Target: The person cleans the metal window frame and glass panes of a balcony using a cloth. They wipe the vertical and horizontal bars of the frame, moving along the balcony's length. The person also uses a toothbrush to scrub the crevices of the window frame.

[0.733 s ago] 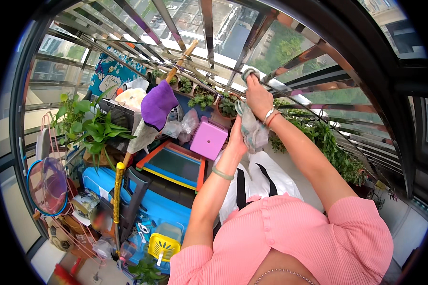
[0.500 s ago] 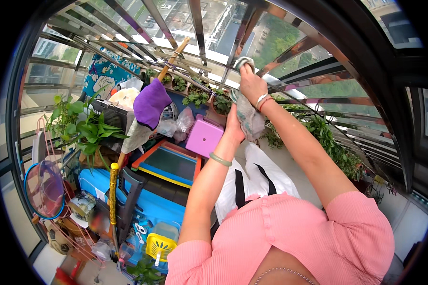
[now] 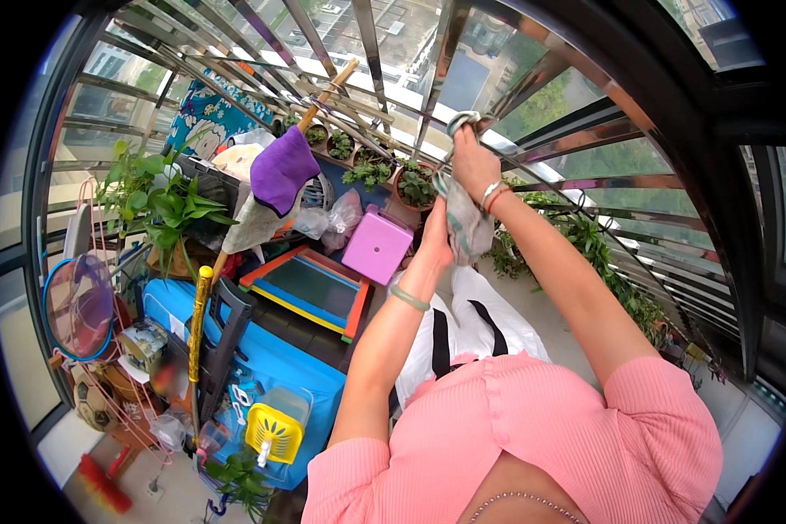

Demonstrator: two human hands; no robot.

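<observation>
While right hand (image 3: 470, 157) fingers seemingly clench a grey cloth (image 3: 465, 218), left hand (image 3: 435, 240) touches it.

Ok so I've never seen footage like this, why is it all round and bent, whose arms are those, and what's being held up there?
A wide fisheye camera worn on a person's head, looking down and forward, took this; that lens bends the straight bars. The two bare arms in pink sleeves are the wearer's own. The right hand grips a grey cloth up against a metal window bar; the left hand touches the cloth's hanging part. Below, on a crowded balcony, are a pink cube-shaped box, a purple cloth draped over a wooden pole, potted plants and a blue case.
</observation>
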